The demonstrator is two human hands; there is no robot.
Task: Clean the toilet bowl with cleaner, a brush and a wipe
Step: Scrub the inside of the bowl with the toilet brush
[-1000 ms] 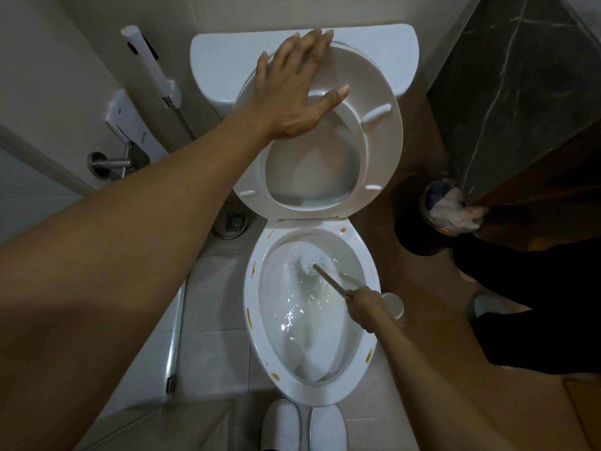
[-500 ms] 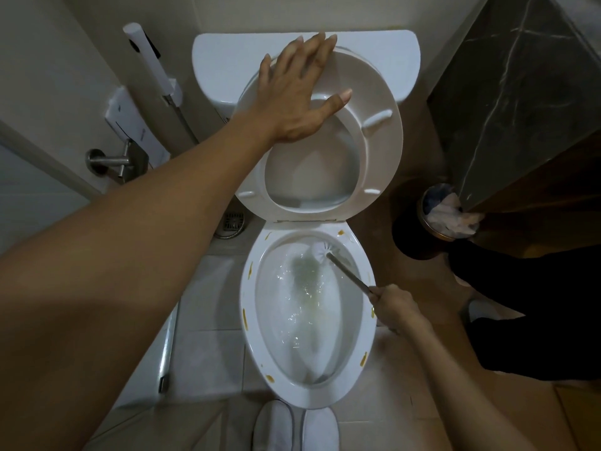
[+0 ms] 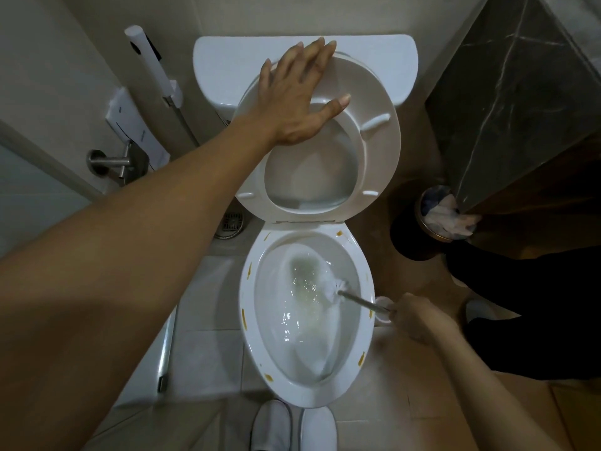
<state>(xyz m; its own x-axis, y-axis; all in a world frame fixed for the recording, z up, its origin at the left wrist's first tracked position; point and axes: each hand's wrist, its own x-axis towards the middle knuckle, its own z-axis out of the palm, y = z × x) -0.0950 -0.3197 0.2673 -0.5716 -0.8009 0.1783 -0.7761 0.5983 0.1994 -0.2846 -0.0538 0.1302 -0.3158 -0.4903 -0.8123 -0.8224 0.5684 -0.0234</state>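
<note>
Scrubbing stage, right in the thick of it. My left hand [image 3: 297,102] is spread flat, fingers straight, pressing the raised seat [image 3: 379,148] back toward the tank [image 3: 227,56]. My right hand [image 3: 419,319] is wrapped tight round the handle of the brush [image 3: 338,286], out past the right side of the rim. The white bristle head is down inside the toilet bowl [image 3: 248,333], against the right wall just above the water, which looks cloudy and greenish, so I'd say the cleaner is already in. What's left? Plenty. Orange-brown spots dot the rim all the way round, at the back, both sides and the front, and the brush isn't touching any of them. No wipe in sight, so I reckon the wiping of the rim is not yet done.
</note>
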